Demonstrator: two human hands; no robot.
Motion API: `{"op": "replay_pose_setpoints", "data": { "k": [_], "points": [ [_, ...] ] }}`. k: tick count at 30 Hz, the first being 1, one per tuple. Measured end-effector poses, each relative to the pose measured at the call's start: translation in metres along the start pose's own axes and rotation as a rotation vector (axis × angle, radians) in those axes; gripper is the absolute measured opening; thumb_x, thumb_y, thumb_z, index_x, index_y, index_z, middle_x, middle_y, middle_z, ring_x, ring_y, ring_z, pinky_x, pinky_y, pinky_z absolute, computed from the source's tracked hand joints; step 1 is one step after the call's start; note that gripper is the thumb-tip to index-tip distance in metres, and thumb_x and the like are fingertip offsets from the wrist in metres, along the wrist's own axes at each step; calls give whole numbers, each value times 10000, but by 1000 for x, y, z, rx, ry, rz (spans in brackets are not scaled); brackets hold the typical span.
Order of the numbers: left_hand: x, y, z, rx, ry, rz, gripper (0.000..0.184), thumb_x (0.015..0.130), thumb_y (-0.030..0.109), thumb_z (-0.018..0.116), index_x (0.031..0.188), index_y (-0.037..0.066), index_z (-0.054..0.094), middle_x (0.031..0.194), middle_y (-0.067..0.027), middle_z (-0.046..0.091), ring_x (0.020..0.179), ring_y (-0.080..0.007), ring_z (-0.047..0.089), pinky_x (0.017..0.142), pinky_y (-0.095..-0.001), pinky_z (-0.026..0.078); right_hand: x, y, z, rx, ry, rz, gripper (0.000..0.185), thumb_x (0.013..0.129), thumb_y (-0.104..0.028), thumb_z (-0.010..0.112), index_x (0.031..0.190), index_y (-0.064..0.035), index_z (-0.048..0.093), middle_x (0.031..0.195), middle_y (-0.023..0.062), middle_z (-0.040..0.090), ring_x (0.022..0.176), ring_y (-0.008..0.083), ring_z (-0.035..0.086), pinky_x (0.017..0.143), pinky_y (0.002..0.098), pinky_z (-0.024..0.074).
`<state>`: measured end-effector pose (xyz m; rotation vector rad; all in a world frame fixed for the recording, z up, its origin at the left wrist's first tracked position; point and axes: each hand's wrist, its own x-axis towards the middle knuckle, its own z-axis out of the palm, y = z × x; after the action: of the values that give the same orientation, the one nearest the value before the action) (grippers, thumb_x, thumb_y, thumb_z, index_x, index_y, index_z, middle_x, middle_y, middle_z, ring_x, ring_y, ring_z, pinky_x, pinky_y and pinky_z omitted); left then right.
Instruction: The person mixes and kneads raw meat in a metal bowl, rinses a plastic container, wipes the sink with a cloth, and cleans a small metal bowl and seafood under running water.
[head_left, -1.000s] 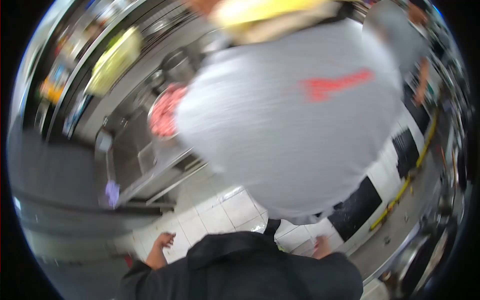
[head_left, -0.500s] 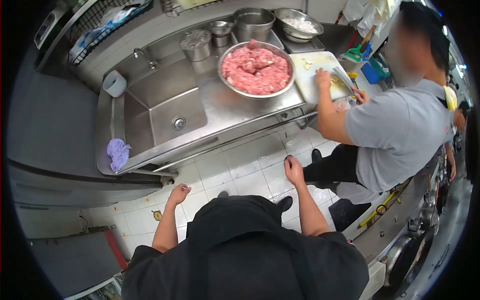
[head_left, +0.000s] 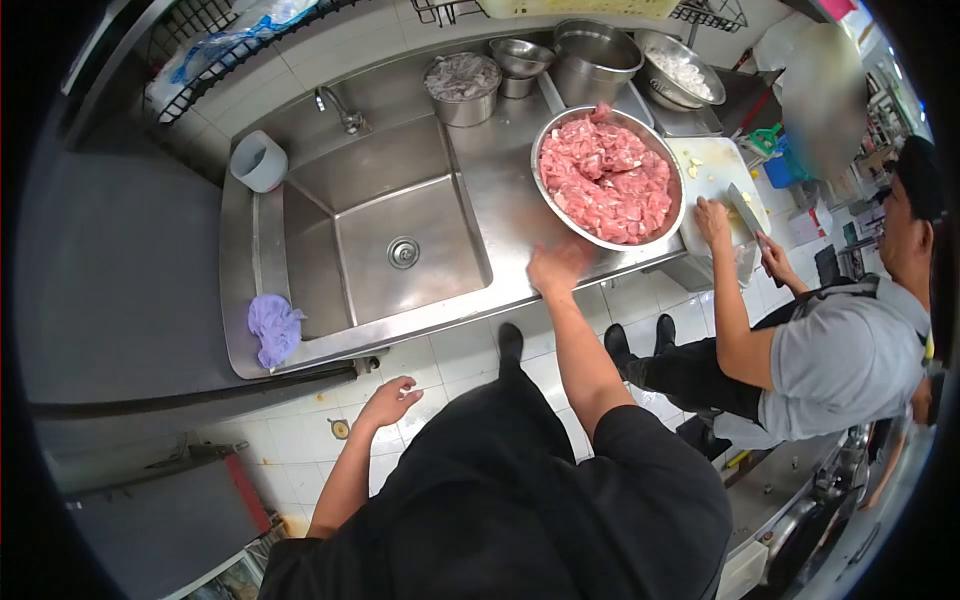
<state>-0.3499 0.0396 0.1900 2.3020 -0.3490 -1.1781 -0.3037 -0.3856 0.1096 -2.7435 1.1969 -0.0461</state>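
A large metal bowl (head_left: 541, 183) heaped with raw pink meat (head_left: 612, 180) stands on the steel counter (head_left: 500, 200). My right hand (head_left: 558, 268) reaches over the counter's front edge, just left of and below that bowl. Motion smears its fingers, so whether they touch anything cannot be made out. Lower down, my left hand (head_left: 392, 402) hangs in front of the sink cabinet, above the tiled floor. Its fingers are loosely bent and apart, with nothing in them.
Left of the bowl is a steel sink (head_left: 400, 215) with a faucet (head_left: 340, 110). A purple cloth (head_left: 274, 328) lies at its front left corner. Behind are several metal pots and bowls. At right, a co-worker (head_left: 840, 340) holds a knife (head_left: 746, 210) over a white cutting board (head_left: 705, 160).
I have stepped closer to the counter, and the view has shifted. My right hand has risen from beside my body to the counter by the bowl. The left hand stays low and empty.
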Motion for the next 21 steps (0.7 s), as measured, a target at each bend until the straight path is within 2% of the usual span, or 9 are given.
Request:
{"op": "replay_pose_setpoints", "data": {
  "k": [4, 5, 7, 8, 9, 12, 14, 18, 21],
  "points": [
    [30, 30, -32, -11, -15, 41, 499, 919, 399, 621, 1233, 13, 578, 1208, -174, 632, 1059, -314, 636, 906, -389, 500, 15, -74, -10, 305, -33, -872, 635, 946, -386, 481, 1444, -9, 368, 1482, 238, 363, 1403, 389, 295, 1156, 507, 207],
    [36, 37, -43, 6, -8, 69, 496, 922, 397, 619, 1233, 14, 578, 1206, -171, 633, 1048, -315, 640, 904, -392, 501, 23, -77, -19, 307, -38, -878, 635, 946, -386, 481, 1444, -9, 368, 1482, 238, 363, 1403, 389, 295, 1156, 507, 207],
    [40, 51, -70, -8, 33, 44, 471, 924, 381, 628, 1223, 20, 586, 1175, -158, 644, 1025, -291, 647, 898, -375, 501, 30, -79, -48, 379, -34, -816, 599, 947, -350, 482, 1451, -44, 375, 1479, 219, 376, 1409, 369, 291, 1152, 494, 227],
    [40, 60, -85, -111, 97, 15, 442, 925, 362, 632, 1205, 22, 594, 1143, -142, 654, 1011, -266, 647, 892, -364, 500, 45, -68, -22, 354, 78, -565, 603, 952, -339, 470, 1451, -19, 362, 1483, 220, 370, 1405, 373, 297, 1158, 466, 232],
    [45, 66, -93, -220, 163, -13, 413, 927, 343, 637, 1188, 24, 601, 1112, -126, 665, 997, -241, 647, 886, -353, 499, 63, -74, -61, 429, -247, -179, 607, 951, -324, 467, 1447, 8, 356, 1485, 219, 369, 1398, 365, 313, 1160, 444, 241],
    [71, 41, -102, -349, 255, -35, 335, 935, 285, 632, 1147, 26, 615, 1051, -96, 678, 961, -195, 637, 863, -340, 499, 76, -92, -29, 333, -37, -137, 612, 949, -319, 469, 1439, 28, 356, 1470, 227, 388, 1384, 352, 340, 1157, 440, 252],
    [86, 40, -108, -344, 289, -74, 320, 928, 256, 643, 1142, 20, 617, 1052, -102, 680, 959, -198, 637, 858, -339, 499, 96, -123, -14, 414, -34, -794, 580, 942, -312, 471, 1405, 32, 405, 1453, 234, 409, 1368, 365, 358, 1125, 470, 285],
    [105, 57, -124, -346, 210, 76, 328, 924, 242, 652, 1156, 14, 612, 1069, -107, 679, 963, -203, 637, 872, -331, 497, 188, -159, 7, 445, 2, -834, 554, 932, -313, 488, 1362, 34, 453, 1452, 229, 414, 1354, 380, 369, 1089, 494, 307],
    [129, 51, -139, -362, 176, 85, 313, 928, 239, 649, 1151, 23, 612, 1051, -103, 679, 969, -196, 638, 883, -329, 494, 273, -157, -8, 293, 372, -38, 547, 961, -351, 430, 1358, 24, 467, 1452, 220, 419, 1365, 369, 359, 1095, 497, 299]
  ]
}}
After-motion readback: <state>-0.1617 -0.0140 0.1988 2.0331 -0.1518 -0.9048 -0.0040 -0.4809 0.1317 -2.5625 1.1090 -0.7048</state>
